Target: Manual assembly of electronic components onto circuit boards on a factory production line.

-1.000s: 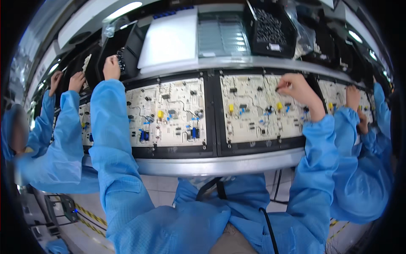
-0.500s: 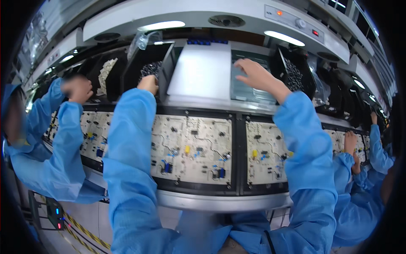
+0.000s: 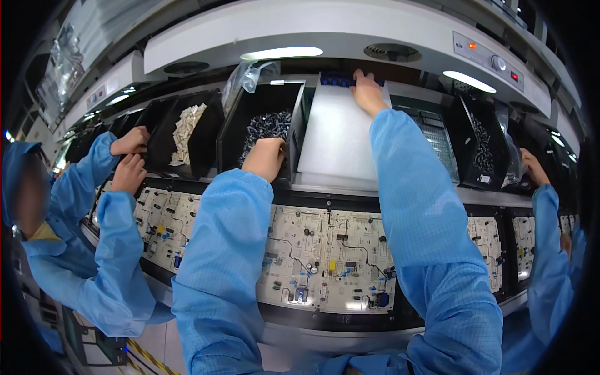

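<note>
Head view: I see a white hood (image 3: 269, 36) beyond both hands, circuit boards (image 3: 299, 250) nearer the wearer. Left hand (image 3: 265, 158) is at the dark parts (image 3: 265, 127); right hand (image 3: 369, 94), well apart, has gone from the clear tray (image 3: 436, 134) to the blue parts (image 3: 333, 80). I can't tell either grip.

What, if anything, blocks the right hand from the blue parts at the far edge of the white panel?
Nothing visible. The right hand reaches over the white panel, with its fingertips at the row of blue parts; whether they touch, I can't tell.
</note>
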A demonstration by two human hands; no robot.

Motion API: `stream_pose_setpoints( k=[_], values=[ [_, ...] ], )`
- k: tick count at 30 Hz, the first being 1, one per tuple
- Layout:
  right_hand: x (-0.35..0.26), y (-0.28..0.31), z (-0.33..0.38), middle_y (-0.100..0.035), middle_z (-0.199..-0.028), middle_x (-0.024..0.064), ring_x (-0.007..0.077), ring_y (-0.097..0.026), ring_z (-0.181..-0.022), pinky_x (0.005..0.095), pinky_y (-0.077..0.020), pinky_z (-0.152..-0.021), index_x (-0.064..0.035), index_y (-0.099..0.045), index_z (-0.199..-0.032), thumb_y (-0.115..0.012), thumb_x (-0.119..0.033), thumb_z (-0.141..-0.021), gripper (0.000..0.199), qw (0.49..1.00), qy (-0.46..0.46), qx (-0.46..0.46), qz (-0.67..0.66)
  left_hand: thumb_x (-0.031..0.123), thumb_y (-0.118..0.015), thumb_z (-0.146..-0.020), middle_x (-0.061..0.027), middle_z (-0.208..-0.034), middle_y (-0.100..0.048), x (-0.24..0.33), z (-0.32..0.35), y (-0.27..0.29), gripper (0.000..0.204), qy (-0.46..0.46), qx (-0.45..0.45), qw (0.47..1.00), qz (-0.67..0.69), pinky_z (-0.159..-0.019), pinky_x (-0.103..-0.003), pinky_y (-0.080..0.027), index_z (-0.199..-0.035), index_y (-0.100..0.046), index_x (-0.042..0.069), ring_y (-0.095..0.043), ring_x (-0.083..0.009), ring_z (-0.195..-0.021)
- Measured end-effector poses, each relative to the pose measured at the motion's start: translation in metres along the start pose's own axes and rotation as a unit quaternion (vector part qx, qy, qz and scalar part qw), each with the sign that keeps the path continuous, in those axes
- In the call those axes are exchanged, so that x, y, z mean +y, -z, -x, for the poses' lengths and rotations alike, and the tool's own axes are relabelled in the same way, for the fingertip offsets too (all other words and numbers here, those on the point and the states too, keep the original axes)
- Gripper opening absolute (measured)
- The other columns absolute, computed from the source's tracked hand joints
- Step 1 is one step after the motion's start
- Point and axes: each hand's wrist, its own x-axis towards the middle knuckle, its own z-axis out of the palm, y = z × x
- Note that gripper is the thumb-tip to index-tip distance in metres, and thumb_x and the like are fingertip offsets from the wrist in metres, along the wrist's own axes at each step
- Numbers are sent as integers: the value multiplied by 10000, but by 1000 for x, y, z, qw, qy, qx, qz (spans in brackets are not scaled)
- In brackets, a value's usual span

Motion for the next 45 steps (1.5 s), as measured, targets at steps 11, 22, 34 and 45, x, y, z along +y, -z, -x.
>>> stream_pose_setpoints(
  k=[11, 22, 34, 45],
  values=[
    [-8, 182, 118, -555, -833, 61, 153, -534, -700, 264, -467, -664, -47, -555, -1019, -697, -164, -778, 303, 963, 183, -28, -196, 56, -707, -679, -178, -847, -658, -8, 2, -4, 187, 32, -9, 999, -33, -756, -372, -513, -859, -677, 17, -647, -306, -838],
    [41, 372, 341, -485, -795, 15, 112, -436, -684, 239, -367, -604, -56, -629, -907, -717, -15, -708, 222, 973, 106, -117, -170, 106, -644, -779, -138, -864, -682, -16, -21, -13, 197, 8, 150, 987, -65, -729, -322, -514, -957, -682, 29, -665, -236, -777],
    [105, 370, 433, -539, -1056, 62, 110, -533, -950, 245, -441, -843, 11, -574, -1017, -586, 92, -790, 242, 882, -112, -197, -413, 158, -668, -834, -31, -863, -679, 110, 60, -1, 197, 1, 245, 963, 114, -690, -204, -475, -991, -683, 40, -612, -74, -742],
    [107, 356, 418, -495, -1039, 40, 94, -504, -912, 221, -421, -767, -26, -595, -1007, -646, 51, -761, 263, 913, -51, -258, -313, 120, -677, -827, -48, -975, -648, 135, 78, -36, 272, 86, 67, 883, 457, -807, -198, -464, -1062, -649, -14, -578, -90, -856]
  ],
)
